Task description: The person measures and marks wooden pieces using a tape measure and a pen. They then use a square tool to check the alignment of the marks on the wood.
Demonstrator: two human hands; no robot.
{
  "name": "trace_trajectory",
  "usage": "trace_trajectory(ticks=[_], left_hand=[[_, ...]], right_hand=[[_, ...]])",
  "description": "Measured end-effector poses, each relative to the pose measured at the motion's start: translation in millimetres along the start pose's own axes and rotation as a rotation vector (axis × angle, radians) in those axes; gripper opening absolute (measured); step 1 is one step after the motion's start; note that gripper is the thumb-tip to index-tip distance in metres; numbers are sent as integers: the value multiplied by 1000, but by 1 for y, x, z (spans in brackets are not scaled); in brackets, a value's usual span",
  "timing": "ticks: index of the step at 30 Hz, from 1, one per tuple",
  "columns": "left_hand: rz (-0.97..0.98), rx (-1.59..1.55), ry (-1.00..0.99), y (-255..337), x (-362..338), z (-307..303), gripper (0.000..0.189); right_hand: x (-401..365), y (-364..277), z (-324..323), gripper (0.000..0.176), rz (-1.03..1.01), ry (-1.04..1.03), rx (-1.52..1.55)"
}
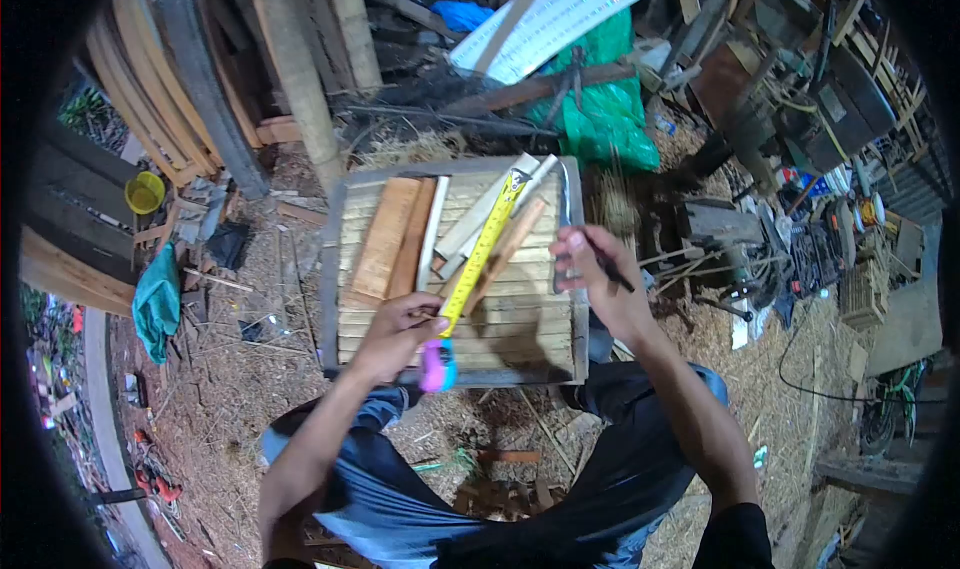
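Observation:
My left hand (400, 335) is closed on the lower end of a yellow tape measure (480, 254), beside its pink and teal case (437, 364). The extended blade slants up and right over several wood strips. My right hand (605, 274) holds a dark, thin pen-like tool (614, 273) above the right edge of the slatted table (530, 349). Left of the blade lie a wide brown board (388, 239), a narrower brown board (411, 244) and a pale strip (433, 231). A thin brown strip (510, 249) lies to its right.
Bamboo poles (300, 59) and curved wood pieces stand at the upper left. Behind the table are a green plastic bag (600, 119) and a white perforated sheet (550, 19). Tools and clutter, with a black cable, lie at the right. Wood shavings cover the ground.

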State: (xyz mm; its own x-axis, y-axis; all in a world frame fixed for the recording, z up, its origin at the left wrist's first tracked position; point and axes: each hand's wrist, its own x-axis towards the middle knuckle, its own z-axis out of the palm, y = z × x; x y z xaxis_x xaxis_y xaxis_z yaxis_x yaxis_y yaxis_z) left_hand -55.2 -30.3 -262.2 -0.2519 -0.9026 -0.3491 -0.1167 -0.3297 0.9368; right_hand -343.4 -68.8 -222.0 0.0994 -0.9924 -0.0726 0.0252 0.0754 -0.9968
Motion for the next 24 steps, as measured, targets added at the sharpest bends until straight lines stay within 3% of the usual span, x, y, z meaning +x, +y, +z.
trace_trajectory(ticks=[1, 5, 7, 9, 14, 19, 23, 24], left_hand=[[34, -186, -19, 10, -2, 10, 20], [157, -257, 192, 16, -1, 32, 14], [79, -312, 320, 24, -1, 38, 14], [173, -385, 490, 21, 3, 48, 11], [190, -407, 569, 7, 1, 59, 8], [17, -369, 448, 1, -2, 64, 9], [139, -369, 313, -14, 0, 71, 12], [34, -376, 278, -7, -4, 67, 14]], right_hand=[[-6, -5, 7, 35, -6, -32, -47], [-29, 6, 36, 36, -288, -176, -386], [-48, -5, 56, 48, -208, -236, -397], [-61, -2, 76, 55, -267, -183, -468], [-72, 20, 100, 73, -356, -140, -530], [-61, 25, 98, 58, -412, -130, -604], [-58, 27, 92, 49, -447, -95, -668], [-58, 20, 95, 31, -423, -16, -625]])
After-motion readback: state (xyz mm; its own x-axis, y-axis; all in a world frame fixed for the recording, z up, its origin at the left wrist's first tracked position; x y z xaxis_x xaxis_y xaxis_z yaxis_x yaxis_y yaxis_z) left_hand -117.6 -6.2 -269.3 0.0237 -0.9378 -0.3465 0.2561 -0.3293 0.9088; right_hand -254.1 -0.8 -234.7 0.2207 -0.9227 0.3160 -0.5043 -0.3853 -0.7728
